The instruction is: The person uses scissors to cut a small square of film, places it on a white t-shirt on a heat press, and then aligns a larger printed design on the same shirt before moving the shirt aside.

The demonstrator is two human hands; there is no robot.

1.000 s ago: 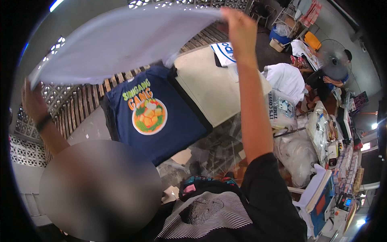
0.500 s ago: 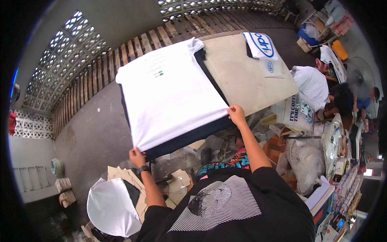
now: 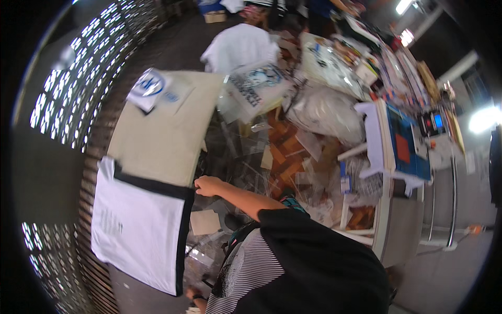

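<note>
A white T-shirt [image 3: 144,230] with small faint print lies spread flat, with a black layer [image 3: 181,235] showing along its edges. Beside it runs a cream tabletop [image 3: 162,136]. My right hand [image 3: 209,186] is at the table's edge, close to the shirt's corner, its fingers curled and nothing visible in them. Low in the picture, my left hand [image 3: 192,292], below the shirt's near corner and with a dark band on the wrist, is small and blurred; its fingers cannot be made out.
A folded white piece with a blue print [image 3: 149,86] lies at the table's far end. Beyond are a white cloth heap [image 3: 240,48], a printed plastic bag [image 3: 256,86] and clear plastic sacks [image 3: 329,112]. A white-framed stand with a blue panel [image 3: 400,141] is at right. Scraps litter the floor.
The view has swung to the right. Both hands have come away from the shirt's near corners, which they held before. The shirt still lies spread out.
</note>
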